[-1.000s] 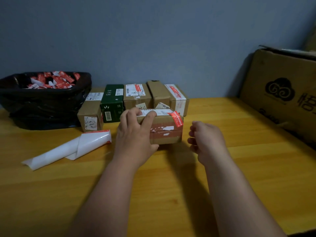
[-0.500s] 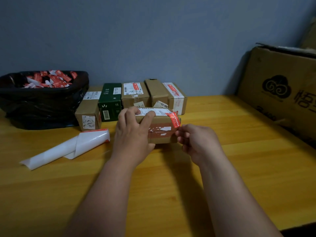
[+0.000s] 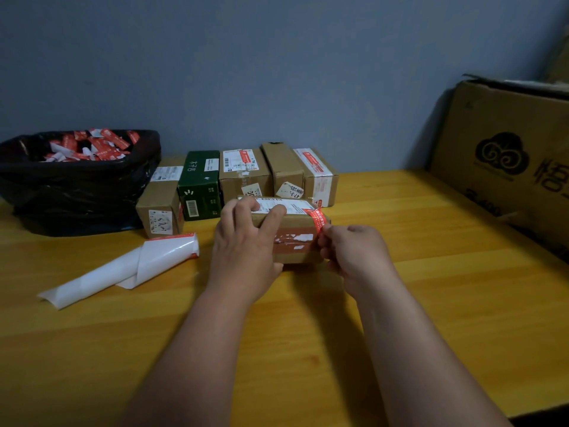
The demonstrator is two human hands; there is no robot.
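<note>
A small brown cardboard parcel (image 3: 295, 238) with a white shipping label on top lies on the wooden table (image 3: 431, 288) in front of me. My left hand (image 3: 243, 248) grips its left end, fingers curled over the top edge. A red label strip (image 3: 318, 219) hangs over the parcel's right top corner. My right hand (image 3: 354, 251) sits at the parcel's right end and pinches the lower tip of that red strip between thumb and fingertips.
Behind the parcel stands a row of several small boxes (image 3: 240, 177), one of them dark green (image 3: 200, 186). A black bag (image 3: 77, 183) of red and white scraps sits at the far left. A curled white paper sheet (image 3: 129, 266) lies left. A big carton (image 3: 508, 167) leans at the right.
My right hand came in from the right, reached the parcel's end and took the tip of the red strip. My left hand kept its hold on the parcel.
</note>
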